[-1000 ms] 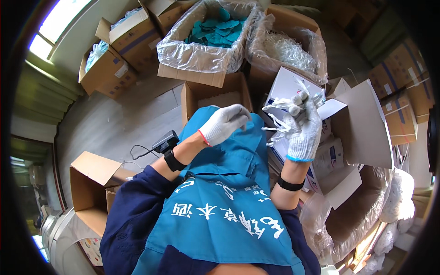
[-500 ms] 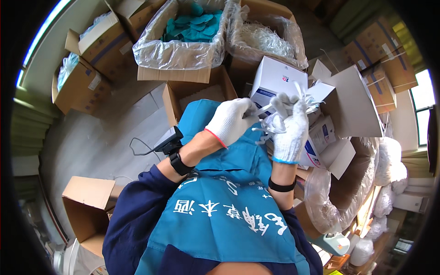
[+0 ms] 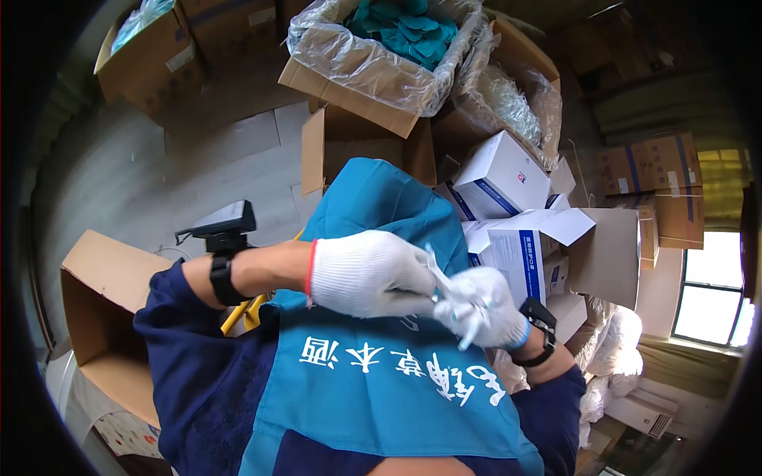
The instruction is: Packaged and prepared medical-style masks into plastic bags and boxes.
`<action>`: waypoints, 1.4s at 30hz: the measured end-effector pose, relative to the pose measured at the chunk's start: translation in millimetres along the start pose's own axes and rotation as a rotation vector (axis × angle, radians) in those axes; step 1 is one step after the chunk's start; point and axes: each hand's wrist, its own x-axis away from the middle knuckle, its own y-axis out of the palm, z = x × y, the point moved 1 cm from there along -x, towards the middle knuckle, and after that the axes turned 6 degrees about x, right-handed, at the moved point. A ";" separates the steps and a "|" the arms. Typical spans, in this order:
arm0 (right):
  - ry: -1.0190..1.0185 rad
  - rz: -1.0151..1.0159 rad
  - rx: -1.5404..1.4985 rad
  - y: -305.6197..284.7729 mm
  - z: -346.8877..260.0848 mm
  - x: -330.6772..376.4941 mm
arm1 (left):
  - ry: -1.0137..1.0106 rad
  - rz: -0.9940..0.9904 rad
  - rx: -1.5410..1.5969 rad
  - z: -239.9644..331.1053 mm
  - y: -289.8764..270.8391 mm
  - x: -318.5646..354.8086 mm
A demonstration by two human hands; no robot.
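Both my hands wear white knit gloves and meet in front of my teal apron [image 3: 357,349]. My right hand [image 3: 496,305], with the blue cuff, is closed around a bundle of narrow white strips [image 3: 471,327]. Some strip ends stick out between its fingers. From the left, my left hand [image 3: 373,276], with the red cuff, reaches to the same bundle, its thumb and fingers pinched on a strip there. The exact fingertip contact is partly hidden.
Beyond my lap stand a plastic-lined carton [image 3: 349,99] of teal pieces and another lined carton [image 3: 520,103] of clear-white strands. White-and-blue boxes [image 3: 508,178] crowd the right, beside a large open flap [image 3: 607,254]. An open cardboard box [image 3: 111,270] stands at left.
Both hands have come down and nearer my body, still at the white strips. My left forearm now lies more level, and the view has turned, moving the cartons rightward.
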 end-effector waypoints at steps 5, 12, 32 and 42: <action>-0.396 0.153 -0.198 14.8 -15.8 48.1 | -0.097 0.262 -0.183 -13.0 -99.2 60.4; -0.707 0.324 0.258 33.1 -62.7 4.1 | -0.512 0.592 0.957 -66.9 -48.3 7.4; -0.808 0.700 1.333 -3.8 -60.0 -13.4 | -0.259 0.146 -0.056 -82.5 12.6 -59.6; -0.480 0.218 1.561 -4.6 -38.5 36.5 | -0.232 -0.241 0.039 -40.6 -9.2 -45.1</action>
